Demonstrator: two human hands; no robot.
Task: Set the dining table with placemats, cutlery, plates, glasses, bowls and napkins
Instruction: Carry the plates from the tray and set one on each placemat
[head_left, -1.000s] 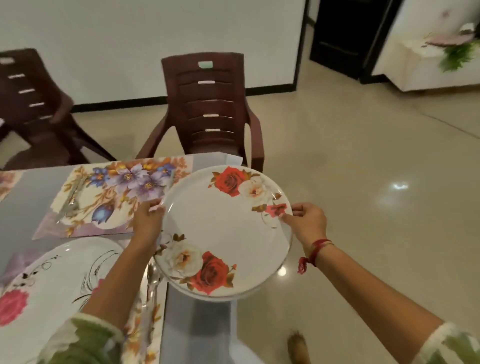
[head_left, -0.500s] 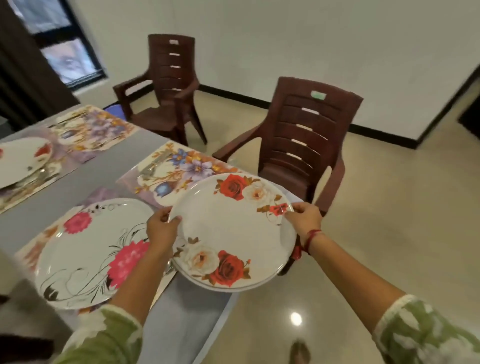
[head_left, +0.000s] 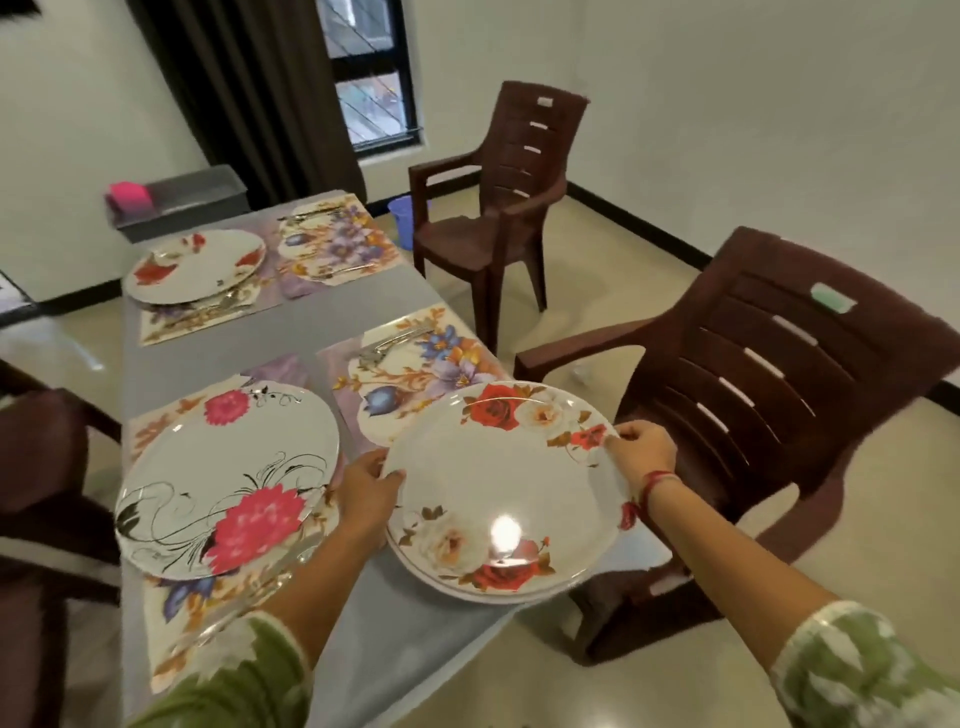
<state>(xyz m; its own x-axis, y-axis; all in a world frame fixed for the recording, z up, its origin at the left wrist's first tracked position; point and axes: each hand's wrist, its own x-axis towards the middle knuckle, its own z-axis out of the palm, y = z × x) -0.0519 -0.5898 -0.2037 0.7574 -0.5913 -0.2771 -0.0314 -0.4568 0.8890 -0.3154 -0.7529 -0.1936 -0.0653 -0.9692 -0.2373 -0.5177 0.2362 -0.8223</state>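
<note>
Fingers (head_left: 388, 474) of left hand (head_left: 363, 493) and right hand (head_left: 644, 452) curled on opposite rims of rose plate (head_left: 498, 478), plate held at desk (head_left: 395, 639) corner, partly overlapping flowered placemat (head_left: 415, 374).

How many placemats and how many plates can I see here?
Placemats: 4
Plates: 3, including the rose plate held by the left hand and right hand; others stacked beneath cannot be ruled out
Total: 7
</note>
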